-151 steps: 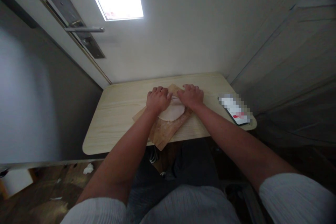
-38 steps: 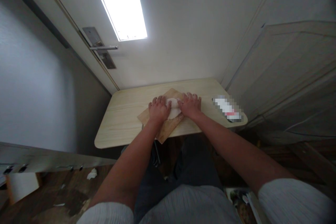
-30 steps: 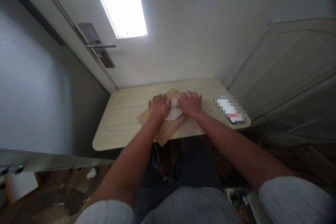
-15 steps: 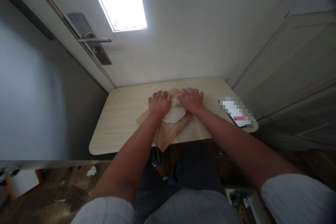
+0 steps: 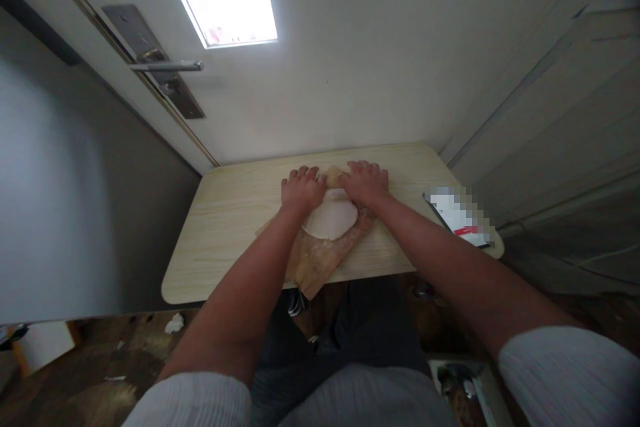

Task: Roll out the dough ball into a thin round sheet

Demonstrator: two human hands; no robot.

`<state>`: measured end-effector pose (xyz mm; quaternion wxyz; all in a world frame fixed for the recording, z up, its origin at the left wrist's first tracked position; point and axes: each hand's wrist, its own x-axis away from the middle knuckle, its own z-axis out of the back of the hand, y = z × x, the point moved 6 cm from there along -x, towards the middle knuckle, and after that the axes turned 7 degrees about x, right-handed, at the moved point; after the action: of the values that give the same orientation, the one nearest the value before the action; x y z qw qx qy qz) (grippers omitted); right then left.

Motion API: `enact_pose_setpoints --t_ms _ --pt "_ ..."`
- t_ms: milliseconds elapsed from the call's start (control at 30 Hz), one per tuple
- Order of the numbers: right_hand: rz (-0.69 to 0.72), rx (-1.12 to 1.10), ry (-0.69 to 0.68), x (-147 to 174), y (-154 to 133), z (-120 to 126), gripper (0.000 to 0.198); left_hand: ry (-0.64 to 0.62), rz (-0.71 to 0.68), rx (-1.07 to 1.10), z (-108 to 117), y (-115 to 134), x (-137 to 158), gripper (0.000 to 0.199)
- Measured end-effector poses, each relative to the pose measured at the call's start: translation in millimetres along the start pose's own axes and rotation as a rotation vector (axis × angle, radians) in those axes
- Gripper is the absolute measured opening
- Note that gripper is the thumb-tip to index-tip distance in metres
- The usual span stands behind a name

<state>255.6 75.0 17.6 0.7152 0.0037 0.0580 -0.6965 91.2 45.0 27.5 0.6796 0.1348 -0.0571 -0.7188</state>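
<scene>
A flat, pale sheet of dough [image 5: 331, 219] with a rounded near edge lies on a floured sheet of brown paper [image 5: 313, 267]. My left hand [image 5: 303, 190] is at its far left side, fingers curled downward. At the far right side, my right hand [image 5: 366, 183] is bent over in the same way. Both thumbs point inward, a small gap apart. A narrow pale band crosses that gap; whether it is a dough fold or a thin pin under my palms, I cannot tell. My fingertips are hidden.
The light wooden table [image 5: 215, 240] stands against a door with a metal handle [image 5: 170, 67]. A phone-like flat object [image 5: 460, 217], partly blurred out, lies near the right edge. The paper's near corner hangs over the front edge. Below right is an open box [image 5: 480, 387].
My hands stay at the dough's far side, and more of the sheet shows between my forearms. The view has shifted slightly.
</scene>
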Motion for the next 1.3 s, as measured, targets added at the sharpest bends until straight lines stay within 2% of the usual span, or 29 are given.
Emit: enact_pose_setpoints --t_ms 367,567,933,1300 --pt "-0.004 -0.012 -0.019 -28 -2 -5 0.061 -0.029 0.004 0.004 -6 -8 -28 0.054" --pt "-0.008 0.006 -0.033 -31 -3 -5 0.062 -0.023 0.011 0.009 -6 -8 -31 0.053" --pt "-0.022 0.003 -0.013 -18 -1 -2 0.057 -0.02 0.013 -0.018 -4 -6 -19 0.054" --pt "-0.006 0.008 0.041 13 0 4 0.052 0.029 0.016 -0.001 -3 -1 4 0.055"
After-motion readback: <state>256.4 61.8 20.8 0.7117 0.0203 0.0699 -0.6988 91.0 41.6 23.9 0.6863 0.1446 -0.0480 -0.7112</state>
